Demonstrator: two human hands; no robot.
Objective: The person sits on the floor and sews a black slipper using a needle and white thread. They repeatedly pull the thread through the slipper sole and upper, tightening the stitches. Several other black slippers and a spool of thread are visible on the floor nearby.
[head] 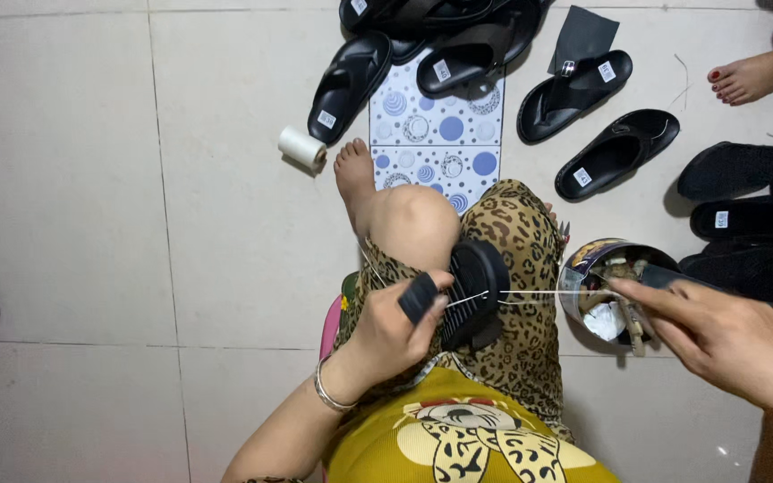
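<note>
My left hand (391,331) grips a black sandal (474,293) by its strap, holding it on edge over my lap. A white thread (539,292) runs taut from the sandal's sole out to the right. My right hand (717,335) pinches the far end of that thread and is pulled away from the sandal, just over a round tin. Whether a needle is in the fingers is too small to tell. My bent knee and bare foot lie just beyond the sandal.
A round tin (583,268) of odds and ends stands by my right hand. Several black sandals (615,152) lie across the floor ahead and right. A white thread spool (301,147) rests near my foot, beside a blue-dotted tile (436,134). Another person's foot (749,79) shows top right.
</note>
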